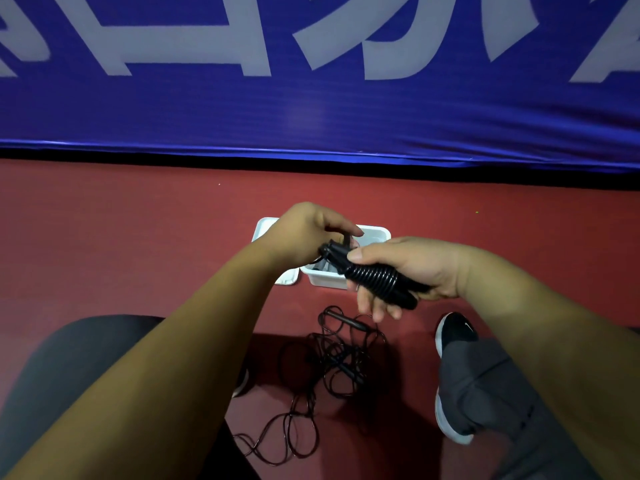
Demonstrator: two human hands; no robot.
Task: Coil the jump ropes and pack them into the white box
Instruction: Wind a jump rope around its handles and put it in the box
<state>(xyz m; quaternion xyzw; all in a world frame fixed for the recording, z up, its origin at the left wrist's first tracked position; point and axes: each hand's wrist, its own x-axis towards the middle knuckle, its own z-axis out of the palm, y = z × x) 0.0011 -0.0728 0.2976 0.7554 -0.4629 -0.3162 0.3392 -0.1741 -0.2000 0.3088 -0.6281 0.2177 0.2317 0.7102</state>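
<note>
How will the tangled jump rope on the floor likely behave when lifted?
Probably floppy: the tangled jump rope lies in slack, uneven loops. Likely to snag, since many strands cross. Seems light, being thin cord.

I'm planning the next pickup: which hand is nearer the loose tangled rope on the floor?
Right. The right hand, holding the coiled rope, hangs just above the tangled rope; the left hand is farther off, over the white box.

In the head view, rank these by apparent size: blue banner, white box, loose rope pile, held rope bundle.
1. blue banner
2. loose rope pile
3. white box and held rope bundle: they look alike; the bundle is nearer the camera and the box is partly hidden.
</note>
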